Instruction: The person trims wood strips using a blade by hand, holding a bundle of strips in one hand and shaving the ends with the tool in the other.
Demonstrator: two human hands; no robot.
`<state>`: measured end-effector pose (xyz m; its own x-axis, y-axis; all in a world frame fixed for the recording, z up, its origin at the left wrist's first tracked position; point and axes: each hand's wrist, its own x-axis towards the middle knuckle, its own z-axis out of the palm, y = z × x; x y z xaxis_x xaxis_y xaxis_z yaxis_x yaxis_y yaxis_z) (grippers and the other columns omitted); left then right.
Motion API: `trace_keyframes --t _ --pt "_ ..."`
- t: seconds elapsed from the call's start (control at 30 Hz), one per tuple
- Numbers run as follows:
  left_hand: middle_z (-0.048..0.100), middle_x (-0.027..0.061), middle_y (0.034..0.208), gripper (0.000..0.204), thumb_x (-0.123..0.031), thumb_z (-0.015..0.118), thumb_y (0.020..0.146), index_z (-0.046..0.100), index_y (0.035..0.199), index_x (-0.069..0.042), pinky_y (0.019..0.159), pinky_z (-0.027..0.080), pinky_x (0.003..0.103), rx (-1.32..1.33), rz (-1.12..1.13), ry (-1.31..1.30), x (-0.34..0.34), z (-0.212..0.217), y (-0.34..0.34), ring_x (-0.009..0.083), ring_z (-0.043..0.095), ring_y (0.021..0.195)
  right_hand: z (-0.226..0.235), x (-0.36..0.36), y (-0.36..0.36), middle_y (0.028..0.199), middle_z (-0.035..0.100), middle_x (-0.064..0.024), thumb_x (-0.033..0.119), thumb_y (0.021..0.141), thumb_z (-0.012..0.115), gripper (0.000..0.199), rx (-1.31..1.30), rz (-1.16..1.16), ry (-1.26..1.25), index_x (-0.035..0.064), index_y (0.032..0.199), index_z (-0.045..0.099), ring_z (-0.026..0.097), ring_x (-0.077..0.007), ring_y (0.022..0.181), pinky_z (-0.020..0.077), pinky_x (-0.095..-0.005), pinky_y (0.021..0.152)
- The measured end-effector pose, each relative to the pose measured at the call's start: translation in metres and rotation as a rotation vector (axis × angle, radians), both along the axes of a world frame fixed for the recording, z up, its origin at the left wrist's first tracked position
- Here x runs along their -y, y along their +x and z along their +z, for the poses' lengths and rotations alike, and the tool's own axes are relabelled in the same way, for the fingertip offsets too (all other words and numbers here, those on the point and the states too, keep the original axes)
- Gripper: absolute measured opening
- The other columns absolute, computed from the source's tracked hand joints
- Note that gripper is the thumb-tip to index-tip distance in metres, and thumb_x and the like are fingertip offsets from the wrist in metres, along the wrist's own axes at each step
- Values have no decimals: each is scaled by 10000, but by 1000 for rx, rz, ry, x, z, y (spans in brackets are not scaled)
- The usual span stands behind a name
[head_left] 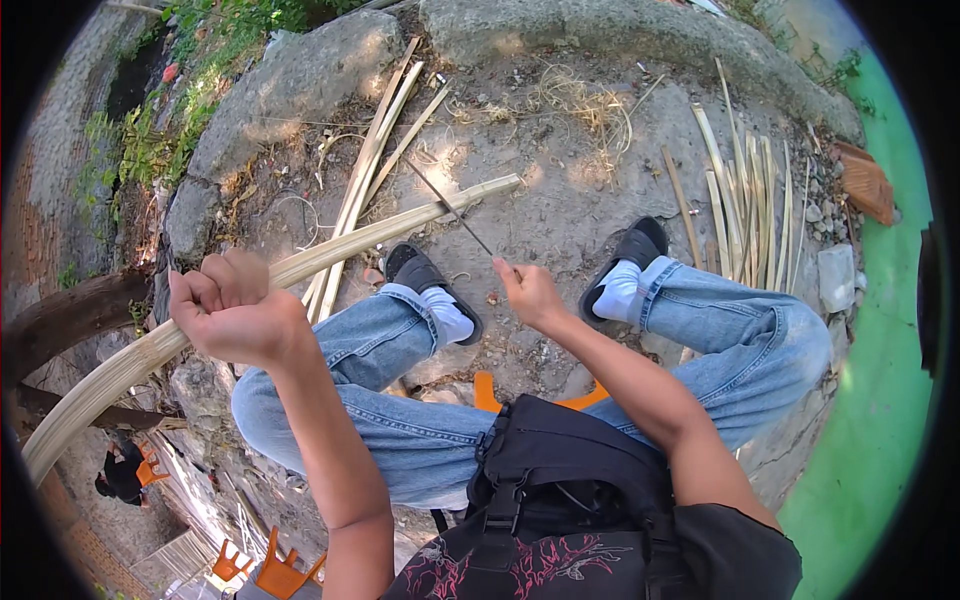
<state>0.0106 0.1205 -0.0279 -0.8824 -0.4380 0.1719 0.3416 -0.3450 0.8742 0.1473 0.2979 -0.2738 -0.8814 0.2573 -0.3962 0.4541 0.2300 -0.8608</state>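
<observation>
A long, pale split bamboo pole (400, 228) runs from the lower left up past my left foot. My left hand (235, 310) is closed in a fist around it, fingers curled and slightly blurred. My right hand (530, 293) grips a thin dark knife (470, 230), its handle hidden in the fingers. The blade points up and left and crosses the bamboo near its far end; whether it cuts in there I cannot tell.
Split bamboo strips (372, 160) lie beyond my left foot, and several more (750, 210) lie at the right beside a brick (865, 183). A stone ledge (640, 40) edges the far side. Orange stools (285, 572) and a person (122, 470) are at lower left.
</observation>
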Motion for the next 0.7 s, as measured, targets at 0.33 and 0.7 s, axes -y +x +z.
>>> trace_keyframes --t 0.33,0.7 --pt "151 -24 501 414 -225 355 929 158 570 -163 438 103 290 64 61 30 13 -8 4 104 107 462 -34 -13 12 575 569 -248 580 877 434 688 81 15 141 -31 612 607 602 -397 597 438 -468 586" --pt "144 -30 514 406 -219 362 914 138 578 -173 456 108 290 110 141 25 23 -12 -16 104 125 473 -14 -6 -11 527 564 -201 574 882 439 678 112 51 35 -11 562 567 583 -338 510 422 -430 530"
